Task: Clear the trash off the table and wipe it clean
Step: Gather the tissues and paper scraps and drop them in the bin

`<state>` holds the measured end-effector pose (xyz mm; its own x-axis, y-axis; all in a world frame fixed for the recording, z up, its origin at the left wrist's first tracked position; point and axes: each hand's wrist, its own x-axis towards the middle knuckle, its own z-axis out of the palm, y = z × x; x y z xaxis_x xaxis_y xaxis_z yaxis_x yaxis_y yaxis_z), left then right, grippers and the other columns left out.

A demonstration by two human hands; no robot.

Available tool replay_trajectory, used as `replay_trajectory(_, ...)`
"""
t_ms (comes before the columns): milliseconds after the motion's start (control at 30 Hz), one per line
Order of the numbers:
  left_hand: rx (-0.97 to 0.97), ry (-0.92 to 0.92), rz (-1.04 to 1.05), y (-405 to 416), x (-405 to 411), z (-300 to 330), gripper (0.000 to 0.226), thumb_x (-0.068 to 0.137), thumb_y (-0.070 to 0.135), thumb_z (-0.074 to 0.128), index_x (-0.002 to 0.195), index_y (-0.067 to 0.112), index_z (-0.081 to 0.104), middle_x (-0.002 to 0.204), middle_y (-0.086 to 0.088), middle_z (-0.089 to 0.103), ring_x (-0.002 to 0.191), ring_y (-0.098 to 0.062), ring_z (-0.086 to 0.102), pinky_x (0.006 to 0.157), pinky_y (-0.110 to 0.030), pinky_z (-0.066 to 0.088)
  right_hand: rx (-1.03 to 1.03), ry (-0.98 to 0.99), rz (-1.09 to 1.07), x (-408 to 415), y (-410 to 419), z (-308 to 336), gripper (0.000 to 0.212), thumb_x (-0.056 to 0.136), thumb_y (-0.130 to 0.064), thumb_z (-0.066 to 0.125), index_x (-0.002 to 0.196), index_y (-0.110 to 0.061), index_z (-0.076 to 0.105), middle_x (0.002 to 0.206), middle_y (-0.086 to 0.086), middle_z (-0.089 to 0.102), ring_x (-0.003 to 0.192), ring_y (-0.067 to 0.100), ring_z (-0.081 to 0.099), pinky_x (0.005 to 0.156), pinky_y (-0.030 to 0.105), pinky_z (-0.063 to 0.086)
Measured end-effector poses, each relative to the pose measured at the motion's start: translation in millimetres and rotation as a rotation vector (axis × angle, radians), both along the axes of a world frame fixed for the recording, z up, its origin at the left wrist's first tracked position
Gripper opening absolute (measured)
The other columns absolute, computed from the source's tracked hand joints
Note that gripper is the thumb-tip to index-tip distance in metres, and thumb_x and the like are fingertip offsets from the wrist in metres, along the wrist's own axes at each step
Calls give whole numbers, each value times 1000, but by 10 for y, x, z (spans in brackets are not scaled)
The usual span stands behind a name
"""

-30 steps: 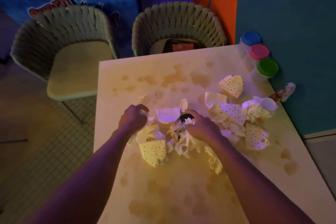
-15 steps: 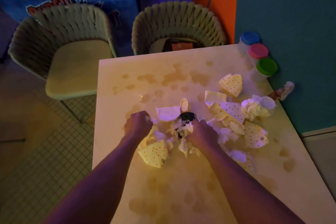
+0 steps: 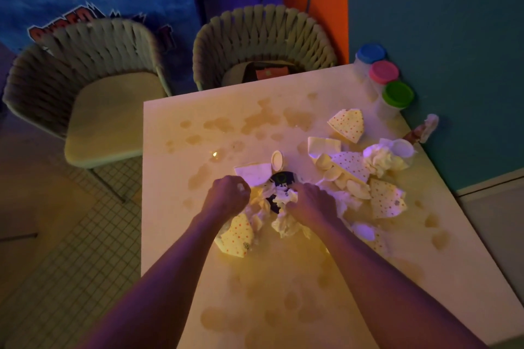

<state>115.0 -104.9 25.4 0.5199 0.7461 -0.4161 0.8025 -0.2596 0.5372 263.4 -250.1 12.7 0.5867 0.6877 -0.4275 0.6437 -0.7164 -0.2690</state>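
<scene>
Both hands deep in trash pile [image 3: 286, 207] at tabletop [image 3: 175, 178] centre. Left hand [image 3: 226, 195] clenched round crumpled napkin scrap; right hand [image 3: 312, 202] grasping wad of napkins. Polka-dot paper pieces [image 3: 347, 123] scattered right, far side. Brown spill stains [image 3: 263, 117] across tabletop. Three lidded tubs [image 3: 397, 93] at far right corner.

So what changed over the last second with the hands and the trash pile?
The left hand and right hand drew closer, bunching the crumpled napkins over the dark object. The spotted paper slid nearer the left wrist. Both hands kept their grip. The lidded tubs, the right-side pile and the table stains stayed put.
</scene>
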Motion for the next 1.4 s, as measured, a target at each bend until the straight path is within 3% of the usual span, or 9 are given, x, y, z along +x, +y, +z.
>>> replay_trajectory(267, 63, 100, -60, -145, 246, -76, 39, 85, 22, 56, 121, 31, 69, 124, -8, 67, 106, -31, 64, 90, -36, 52, 107, 92, -107, 55, -240, 107, 44, 83, -32, 57, 127, -34, 54, 124, 3, 64, 110, 30, 60, 77, 33, 42)
replay_trajectory(500, 178, 213, -319, -254, 462, -166, 51, 79, 56, 69, 126, 38, 61, 119, -2, 66, 104, -30, 65, 78, -34, 49, 187, 150, -180, 78, -409, 121, 37, 88, -35, 55, 125, -36, 60, 129, 1, 57, 112, 30, 59, 88, 37, 47)
replay_trajectory(633, 212, 220, -306, -308, 508, -232, 32, 88, 33, 64, 119, 38, 67, 117, -6, 67, 103, -33, 67, 79, -35, 50, 310, 226, -368, 183, -451, 211, 31, 87, -37, 59, 117, -32, 65, 123, 2, 63, 108, 30, 60, 88, 36, 48)
replay_trajectory(733, 139, 106, -244, -256, 480, -215, 23, 90, 36, 62, 109, 29, 73, 104, -13, 71, 91, -37, 67, 75, -36, 53, 367, 299, -491, 293, -469, 310, 29, 83, -41, 61, 107, -27, 68, 104, 2, 69, 95, 28, 64, 80, 36, 51)
replay_trajectory(1000, -106, -171, 124, 27, 360, 247, 18, 86, 30, 65, 84, 15, 75, 67, -6, 74, 56, -24, 72, 62, -37, 62, 578, 550, -697, 357, -537, 500, 32, 82, -49, 64, 70, -19, 65, 69, -7, 65, 67, 16, 58, 64, 30, 43)
replay_trajectory(1067, -99, -176, 178, 42, 277, 363, 16, 85, 21, 61, 83, 14, 75, 67, -7, 74, 52, -23, 71, 52, -29, 57, 558, 616, -717, 340, -522, 537, 39, 83, -54, 63, 74, -16, 69, 69, -7, 67, 63, 14, 57, 62, 29, 43)
replay_trajectory(1200, -58, -147, 257, 70, 66, 445, 23, 82, 15, 53, 76, 15, 75, 61, -4, 72, 49, -22, 69, 53, -30, 57, 582, 649, -683, 281, -442, 511, 46, 75, -60, 73, 82, -14, 71, 77, -3, 71, 68, 12, 62, 64, 28, 46)
replay_trajectory(1300, -66, -76, 210, 71, -76, 415, 26, 83, 23, 53, 71, 15, 76, 57, 1, 71, 52, -19, 67, 57, -27, 55, 611, 635, -664, 242, -356, 486, 48, 61, -53, 82, 88, -17, 68, 78, -3, 67, 68, 12, 60, 63, 29, 46)
replay_trajectory(1400, -56, 12, 110, 27, -133, 369, 44, 78, 50, 50, 65, 15, 74, 60, 0, 71, 64, -25, 68, 71, -32, 55, 617, 618, -674, 234, -291, 512, 43, 50, -39, 72, 87, -17, 68, 73, -2, 65, 65, 15, 57, 59, 30, 46)
